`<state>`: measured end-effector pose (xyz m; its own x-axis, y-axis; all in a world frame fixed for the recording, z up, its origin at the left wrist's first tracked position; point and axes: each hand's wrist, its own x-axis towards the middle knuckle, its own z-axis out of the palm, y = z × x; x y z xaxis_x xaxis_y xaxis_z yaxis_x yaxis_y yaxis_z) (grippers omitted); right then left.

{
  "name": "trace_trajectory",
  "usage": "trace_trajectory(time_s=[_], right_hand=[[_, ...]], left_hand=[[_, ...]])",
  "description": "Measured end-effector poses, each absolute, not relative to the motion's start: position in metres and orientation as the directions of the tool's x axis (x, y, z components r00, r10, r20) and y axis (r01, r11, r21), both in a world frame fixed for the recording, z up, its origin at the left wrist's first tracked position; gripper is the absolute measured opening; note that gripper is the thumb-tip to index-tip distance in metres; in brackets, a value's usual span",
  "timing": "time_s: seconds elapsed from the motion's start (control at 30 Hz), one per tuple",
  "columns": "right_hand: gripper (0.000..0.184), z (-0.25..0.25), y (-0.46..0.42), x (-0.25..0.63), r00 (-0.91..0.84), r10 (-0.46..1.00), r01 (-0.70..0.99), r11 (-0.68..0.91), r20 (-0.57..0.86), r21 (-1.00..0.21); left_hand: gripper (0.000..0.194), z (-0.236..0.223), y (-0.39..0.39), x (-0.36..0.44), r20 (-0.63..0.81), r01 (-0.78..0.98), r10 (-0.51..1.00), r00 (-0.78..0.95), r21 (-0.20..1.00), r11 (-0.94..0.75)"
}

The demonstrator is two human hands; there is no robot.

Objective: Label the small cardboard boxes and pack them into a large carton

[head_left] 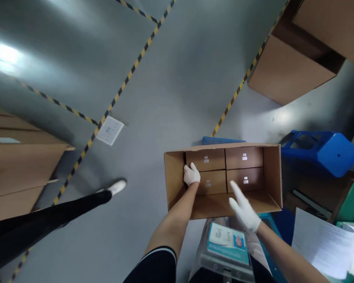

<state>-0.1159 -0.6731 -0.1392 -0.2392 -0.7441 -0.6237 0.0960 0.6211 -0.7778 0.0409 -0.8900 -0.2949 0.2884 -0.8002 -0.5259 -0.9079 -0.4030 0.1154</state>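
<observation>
Right now, both white-gloved hands are at an open cardboard box held out in front of the person, and what bears its weight is hidden. Inside lie four brown cartons in a two-by-two block, each with small white labels whose print is too small to read. The left hand sits inside the box by its left wall, fingers curled against the nearest left carton, though whether it grips that carton cannot be told. The right hand is open, fingers spread, above the box's near wall.

A teal ID badge in a clear holder hangs at the person's chest; its lines of text cannot be read. Just past the box shows the edge of a blue tray, and to the right stand a blue plastic stand and loose printed sheets, also illegible. Large cardboard cartons sit at the upper right, with a stack of cartons at the left. Yellow-and-black hazard tape runs across the grey floor, near a white paper label. Another person's black-trousered leg and white shoe cross the left side.
</observation>
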Motion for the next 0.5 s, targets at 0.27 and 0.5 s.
trace_trajectory(time_s=[0.27,0.5], right_hand=[[0.082,-0.128,-0.604,-0.339,-0.664,-0.482,-0.203,0.852,-0.571,-0.483],[0.097,-0.19,-0.671,-0.206,-0.684,-0.467,-0.282,0.878,-0.56,-0.387]], left_hand=[[0.075,-0.173,-0.921,0.134,-0.149,-0.878,-0.93,-0.335,0.408,0.251],[0.097,-0.222,-0.901,0.045,-0.46,-0.8,-0.841,-0.284,0.597,-0.056]])
